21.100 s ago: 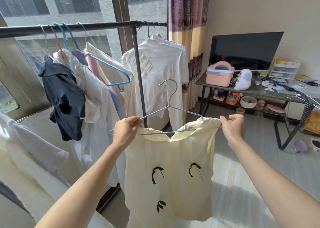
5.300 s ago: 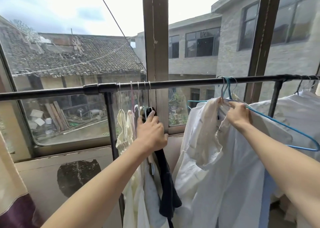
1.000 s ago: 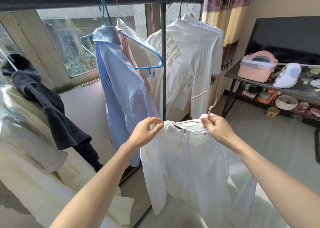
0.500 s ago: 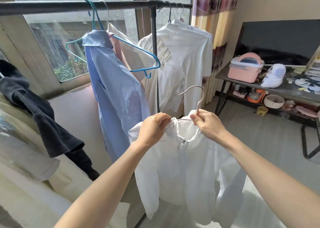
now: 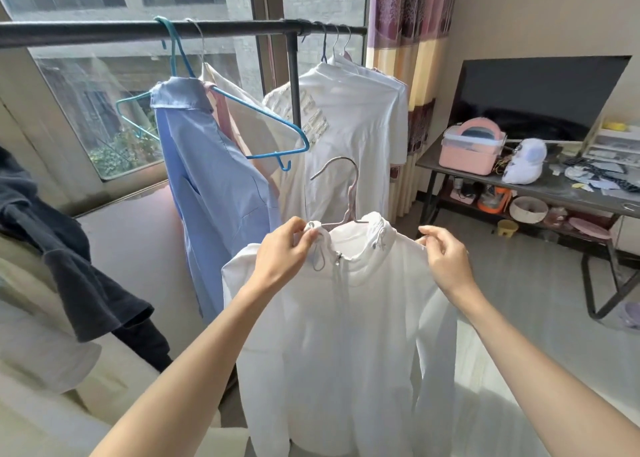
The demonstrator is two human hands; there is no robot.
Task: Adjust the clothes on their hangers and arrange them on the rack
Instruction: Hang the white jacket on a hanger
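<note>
1. Left hand (image 5: 282, 252) pinches the white jacket (image 5: 346, 335) collar; right hand (image 5: 446, 259), off the pink hanger (image 5: 348, 200) now, pinches the shoulder.
2. Jacket's spread between them, nearly ready for the rack (image 5: 138, 32) above.

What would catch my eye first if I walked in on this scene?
Front and centre, a white zip-up jacket on a pale hanger is held up off the rack: the left hand pinches its collar and the right hand its shoulder. Behind it, a light blue shirt hangs crookedly on a blue hanger from the dark rack bar.
</note>
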